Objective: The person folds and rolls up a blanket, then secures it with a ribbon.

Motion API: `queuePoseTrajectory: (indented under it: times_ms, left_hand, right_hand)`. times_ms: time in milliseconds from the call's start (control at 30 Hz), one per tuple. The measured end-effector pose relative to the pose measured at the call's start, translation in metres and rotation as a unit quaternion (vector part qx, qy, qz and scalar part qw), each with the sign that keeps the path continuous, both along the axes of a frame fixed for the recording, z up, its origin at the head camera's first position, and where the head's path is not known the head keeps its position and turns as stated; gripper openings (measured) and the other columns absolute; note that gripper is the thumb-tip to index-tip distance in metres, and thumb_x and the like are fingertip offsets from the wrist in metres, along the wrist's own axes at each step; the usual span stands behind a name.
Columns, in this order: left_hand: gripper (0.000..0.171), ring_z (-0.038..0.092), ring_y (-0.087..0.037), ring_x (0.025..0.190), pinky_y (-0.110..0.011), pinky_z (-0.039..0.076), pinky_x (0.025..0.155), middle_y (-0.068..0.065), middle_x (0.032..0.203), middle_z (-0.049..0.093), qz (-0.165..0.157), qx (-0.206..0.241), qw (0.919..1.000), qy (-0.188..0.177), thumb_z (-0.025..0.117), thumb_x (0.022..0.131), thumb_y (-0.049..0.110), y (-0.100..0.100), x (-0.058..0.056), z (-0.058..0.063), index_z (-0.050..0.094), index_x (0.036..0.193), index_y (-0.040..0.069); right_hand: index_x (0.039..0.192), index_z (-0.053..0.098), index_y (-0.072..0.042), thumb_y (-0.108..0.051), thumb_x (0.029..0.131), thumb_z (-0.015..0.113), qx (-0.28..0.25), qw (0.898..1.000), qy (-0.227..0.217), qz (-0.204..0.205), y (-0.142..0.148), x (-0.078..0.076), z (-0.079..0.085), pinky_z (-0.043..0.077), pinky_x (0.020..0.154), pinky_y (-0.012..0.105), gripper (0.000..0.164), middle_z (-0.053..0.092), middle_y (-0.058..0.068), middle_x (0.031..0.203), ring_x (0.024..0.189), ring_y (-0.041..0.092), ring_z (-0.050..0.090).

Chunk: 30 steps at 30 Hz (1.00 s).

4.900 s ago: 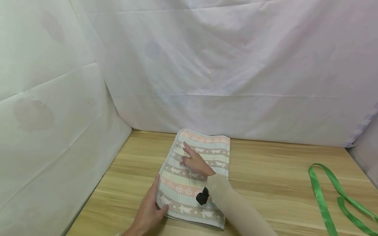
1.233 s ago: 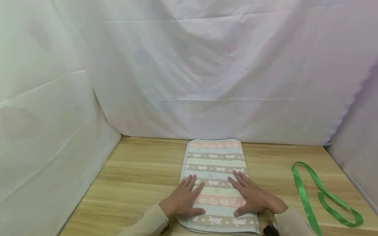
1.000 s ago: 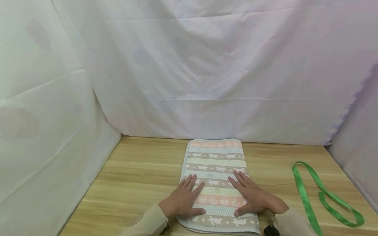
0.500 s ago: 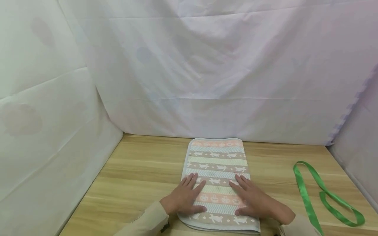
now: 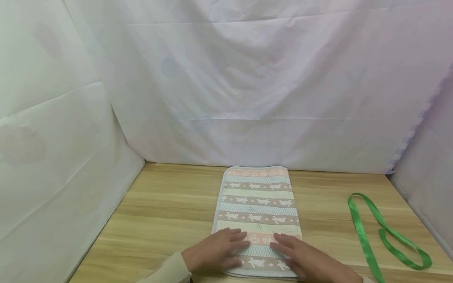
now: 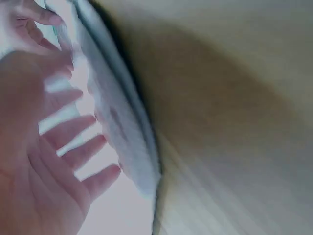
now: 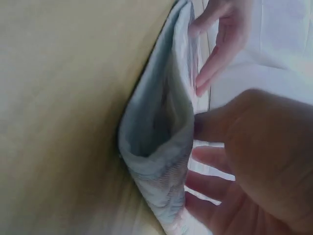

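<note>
Reaching over the lower-centre towel, your left hand and right hand grip nothing. It looks soft, light; best pinched at its right fold.

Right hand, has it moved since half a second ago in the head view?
Yes. Against the striped cloth, the right hand has shifted toward the person: its fingertips, which reached beyond the nearer orange band, now lie level with it.

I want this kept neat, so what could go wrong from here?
The folded cloth gapes between layers at its fold, so it might spring looser. With the left hand and right hand at its near end, an uneven push could skew it. The green ribbon lies loose; a stray sweep might drag it.
</note>
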<state>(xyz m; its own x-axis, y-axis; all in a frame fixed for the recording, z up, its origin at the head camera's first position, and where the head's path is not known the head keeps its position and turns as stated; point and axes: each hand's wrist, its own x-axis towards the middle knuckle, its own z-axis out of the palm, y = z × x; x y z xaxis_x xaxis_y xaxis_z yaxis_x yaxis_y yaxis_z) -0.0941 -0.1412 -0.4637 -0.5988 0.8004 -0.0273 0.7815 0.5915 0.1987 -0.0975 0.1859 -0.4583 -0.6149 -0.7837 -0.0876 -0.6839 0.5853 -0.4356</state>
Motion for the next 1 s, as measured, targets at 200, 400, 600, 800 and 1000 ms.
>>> queuePoseTrajectory:
  times_ms: [200, 400, 600, 800, 1000]
  left_hand:
    - [0.076, 0.037, -0.028, 0.144, -0.051, 0.039, 0.11, -0.008, 0.157, 0.038, -0.038, -0.012, 0.9991, 0.016, 0.056, 0.089, 0.067, -0.008, 0.01, -0.003, 0.044, 0.15, 0.023]
    - [0.07, 0.037, -0.027, 0.144, -0.053, 0.039, 0.109, -0.007, 0.156, 0.039, -0.033, -0.015, 0.9993, 0.011, 0.058, 0.091, 0.061, -0.009, 0.008, -0.002, 0.046, 0.149, 0.024]
    - [0.058, 0.047, -0.024, 0.137, -0.048, 0.045, 0.105, -0.002, 0.148, 0.05, -0.025, 0.012, 0.9992, -0.027, 0.057, 0.097, 0.051, -0.009, 0.008, 0.0, 0.047, 0.148, 0.024]
    - [0.05, 0.061, -0.004, 0.113, -0.021, 0.051, 0.091, 0.001, 0.131, 0.064, -0.036, 0.048, 0.9981, -0.012, 0.059, 0.096, 0.027, -0.009, 0.009, 0.006, 0.051, 0.145, 0.019]
    - [0.056, 0.053, 0.01, 0.085, -0.009, 0.047, 0.076, 0.005, 0.125, 0.067, -0.039, 0.077, 0.9962, -0.012, 0.059, 0.096, 0.014, -0.011, 0.011, 0.008, 0.043, 0.15, 0.013]
  right_hand:
    - [0.156, 0.03, -0.03, -0.057, 0.099, 0.047, -0.014, 0.998, -0.056, -0.009, 0.005, 0.007, -0.008, 0.042, 0.103, 0.056, 0.066, 0.026, 0.009, 0.162, 0.146, 0.04, 0.025]
    - [0.158, 0.026, -0.027, -0.053, 0.095, 0.056, -0.052, 0.998, -0.028, 0.014, 0.01, 0.011, -0.014, 0.04, 0.108, 0.048, 0.074, 0.02, 0.008, 0.164, 0.152, 0.017, 0.006]
    - [0.159, 0.02, -0.032, -0.053, 0.097, 0.054, -0.048, 0.996, -0.079, -0.015, 0.009, 0.012, -0.01, 0.037, 0.111, 0.039, 0.074, 0.02, 0.0, 0.165, 0.149, 0.033, 0.019]
    - [0.159, 0.019, -0.03, -0.049, 0.095, 0.059, -0.064, 0.996, -0.068, -0.011, 0.009, 0.013, -0.006, 0.035, 0.112, 0.029, 0.078, 0.022, -0.002, 0.165, 0.149, 0.031, 0.021]
    - [0.158, 0.02, -0.036, -0.053, 0.097, 0.055, -0.038, 0.996, -0.078, -0.02, 0.005, 0.011, -0.001, 0.044, 0.105, 0.041, 0.072, 0.03, 0.002, 0.161, 0.143, 0.042, 0.031]
